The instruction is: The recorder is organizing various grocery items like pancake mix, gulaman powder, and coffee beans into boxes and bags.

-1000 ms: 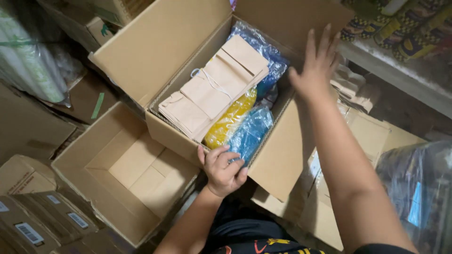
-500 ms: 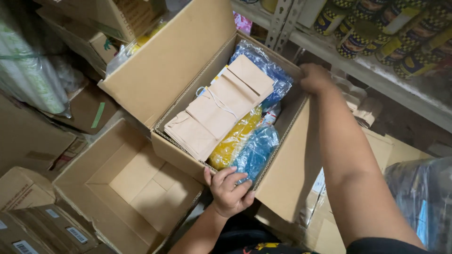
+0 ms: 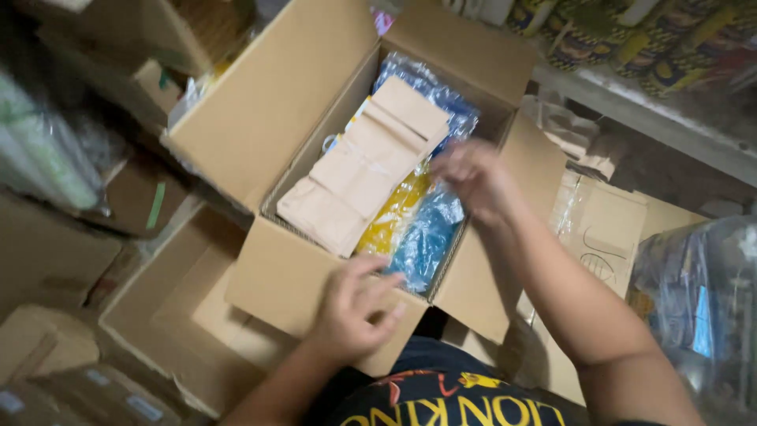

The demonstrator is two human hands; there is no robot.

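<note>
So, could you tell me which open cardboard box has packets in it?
The upper box between both hands, holding tan, yellow and blue packets; the lower-left box holds none.

Both forearms are bare from the elbow down, with no sleeves, watch, bracelet or gloves showing. The left hand point(image 3: 351, 308) and the right hand point(image 3: 473, 177) carry no rings that can be made out; both are blurred, so nails and finer detail cannot be told. At the bottom edge of the view the person wears a black T-shirt point(image 3: 441, 394) with a printed design on the chest: large yellow block letters below a small graphic in red and yellow.
</note>
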